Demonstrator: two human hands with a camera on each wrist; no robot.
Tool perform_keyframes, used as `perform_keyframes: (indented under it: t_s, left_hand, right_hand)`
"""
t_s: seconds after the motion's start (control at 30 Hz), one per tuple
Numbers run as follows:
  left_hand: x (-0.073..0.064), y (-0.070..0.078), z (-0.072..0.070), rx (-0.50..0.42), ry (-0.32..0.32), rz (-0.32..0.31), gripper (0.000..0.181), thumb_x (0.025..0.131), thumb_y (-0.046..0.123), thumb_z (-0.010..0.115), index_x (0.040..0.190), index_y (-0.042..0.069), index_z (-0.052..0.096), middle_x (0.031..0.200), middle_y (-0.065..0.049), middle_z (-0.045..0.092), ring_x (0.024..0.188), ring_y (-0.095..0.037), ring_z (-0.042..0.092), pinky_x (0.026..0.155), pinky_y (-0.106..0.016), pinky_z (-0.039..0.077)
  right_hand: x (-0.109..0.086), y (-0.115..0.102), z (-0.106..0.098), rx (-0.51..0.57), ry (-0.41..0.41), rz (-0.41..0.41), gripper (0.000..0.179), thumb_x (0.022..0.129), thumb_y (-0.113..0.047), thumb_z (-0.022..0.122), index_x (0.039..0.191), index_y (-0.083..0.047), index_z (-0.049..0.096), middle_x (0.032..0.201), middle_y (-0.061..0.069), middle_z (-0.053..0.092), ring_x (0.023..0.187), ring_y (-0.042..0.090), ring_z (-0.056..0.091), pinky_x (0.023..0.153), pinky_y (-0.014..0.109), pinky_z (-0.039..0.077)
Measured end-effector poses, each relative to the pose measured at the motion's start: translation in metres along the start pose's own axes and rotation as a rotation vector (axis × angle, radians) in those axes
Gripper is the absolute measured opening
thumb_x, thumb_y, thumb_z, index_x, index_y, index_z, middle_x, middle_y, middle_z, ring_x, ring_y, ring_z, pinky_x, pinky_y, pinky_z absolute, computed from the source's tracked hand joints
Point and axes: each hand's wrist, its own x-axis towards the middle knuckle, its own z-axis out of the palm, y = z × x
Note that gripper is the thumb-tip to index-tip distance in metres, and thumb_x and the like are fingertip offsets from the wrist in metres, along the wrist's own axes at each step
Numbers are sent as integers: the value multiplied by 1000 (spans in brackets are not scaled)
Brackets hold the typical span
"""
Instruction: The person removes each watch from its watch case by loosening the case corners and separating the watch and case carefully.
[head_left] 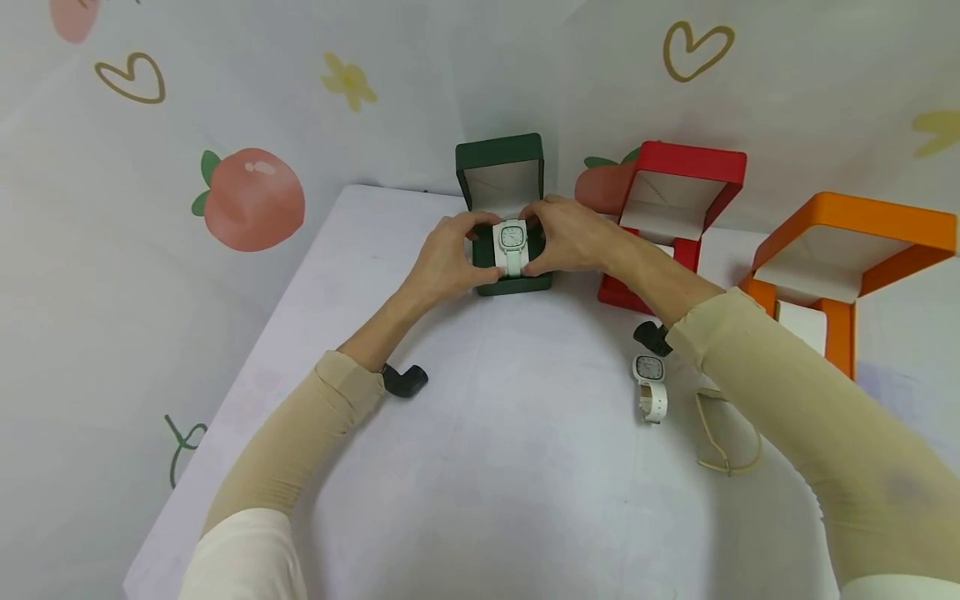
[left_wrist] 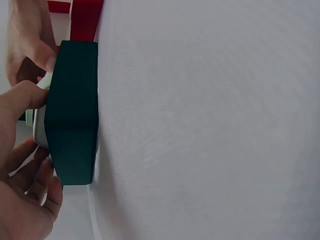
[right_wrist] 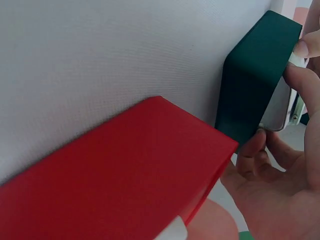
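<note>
A pale mint-strapped watch (head_left: pixel 513 237) is wrapped on a white cushion (head_left: pixel 498 260) in the open green watch box (head_left: pixel 513 287). My left hand (head_left: pixel 448 257) grips the cushion's left side, thumb at the front and fingers toward the back. From the other side my right hand (head_left: pixel 573 236) holds the same cushion in a like way. In the left wrist view the green box (left_wrist: pixel 75 105) hides part of the cushion. The right wrist view shows my right hand (right_wrist: pixel 280 180) with its thumb and curled fingers at the cushion's edge.
To the right stand an open red box (head_left: pixel 693 160) and an open orange box (head_left: pixel 885 217), each with a white cushion inside. A white watch (head_left: pixel 651 392) lies on the table (head_left: pixel 510 450). Beside it, a thin beige-strapped item (head_left: pixel 727 467) lies partly under my right sleeve.
</note>
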Motion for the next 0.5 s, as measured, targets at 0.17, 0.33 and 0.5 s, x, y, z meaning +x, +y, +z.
perform_keyframes:
  t_s: [0.17,0.33,0.5]
  left_hand:
    - [-2,0,-1,-50,-5,32,64,76,15,83,133,7,57,130,-7,59,112,-20,53,90,-37,48]
    - [-3,-1,-2,-106,-7,58,65,77,12,83,135,6,55,134,-6,57,117,-17,56,91,-34,48]
    - [-3,-1,-3,-147,-5,76,65,79,10,83,137,6,54,137,-6,54,120,-16,58,93,-32,48]
  right_hand:
    - [1,0,-2,3,-11,-1,75,76,-34,81,135,0,51,121,14,57,104,25,56,92,38,51]
    - [-1,-1,-3,26,-16,-5,75,77,-32,81,136,1,50,122,14,58,105,26,61,92,38,52]
    - [-3,0,-4,67,-6,-4,75,77,-30,82,136,1,49,122,13,60,106,26,62,90,38,53]
